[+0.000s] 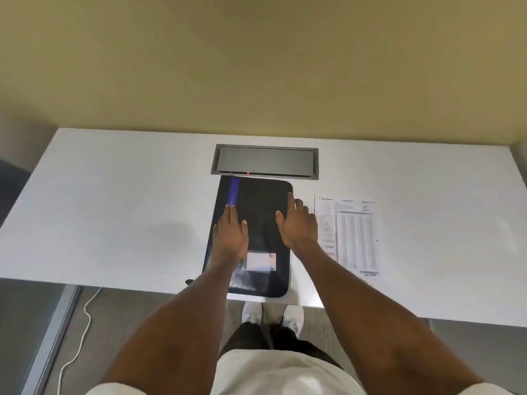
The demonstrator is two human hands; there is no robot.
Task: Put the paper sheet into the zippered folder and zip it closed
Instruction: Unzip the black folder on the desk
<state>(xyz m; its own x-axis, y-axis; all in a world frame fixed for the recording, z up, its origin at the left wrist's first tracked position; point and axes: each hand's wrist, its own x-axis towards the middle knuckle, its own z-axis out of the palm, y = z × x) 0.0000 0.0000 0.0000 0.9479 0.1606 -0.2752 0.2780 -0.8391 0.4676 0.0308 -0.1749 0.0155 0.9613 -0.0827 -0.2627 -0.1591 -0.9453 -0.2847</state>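
A black zippered folder (pixel 256 201) with a blue stripe and a white label lies flat on the white table (pixel 128 209), its near end at the table's front edge. My left hand (pixel 230 235) rests palm down on the folder's left half, fingers together. My right hand (pixel 298 223) lies flat over the folder's right edge, fingers slightly spread. Neither hand holds anything. The printed paper sheet (pixel 349 235) lies flat on the table just right of the folder, apart from it. A small dark tab (pixel 188 281), perhaps the zipper pull, sticks out at the folder's near left corner.
A grey metal cable hatch (pixel 265 161) with a small red light is set into the table just behind the folder. A yellow wall rises behind the table. On the floor at left runs a white cable (pixel 85 315). My white shoes show below the table's edge.
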